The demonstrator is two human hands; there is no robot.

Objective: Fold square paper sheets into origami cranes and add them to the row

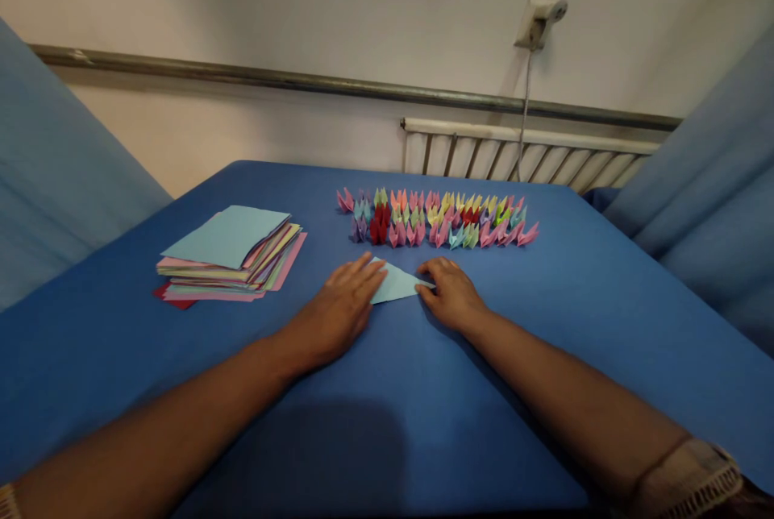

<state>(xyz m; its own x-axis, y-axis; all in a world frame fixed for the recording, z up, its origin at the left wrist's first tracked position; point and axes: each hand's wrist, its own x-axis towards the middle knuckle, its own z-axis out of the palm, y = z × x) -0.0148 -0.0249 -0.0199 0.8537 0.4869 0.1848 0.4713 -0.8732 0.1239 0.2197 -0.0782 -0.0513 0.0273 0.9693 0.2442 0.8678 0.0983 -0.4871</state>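
A light blue folded paper triangle (397, 283) lies on the blue table (544, 325) between my hands. My left hand (339, 311) lies flat with fingers stretched out, its fingertips on the triangle's left edge. My right hand (451, 292) presses with curled fingers on the triangle's right corner. Beyond them stand rows of small folded paper pieces (439, 217) in many colours.
A stack of coloured paper sheets (233, 257), light blue on top, sits at the left of the table. Blue fabric hangs on both sides. A radiator (520, 156) and a wall rail run behind the table's far edge.
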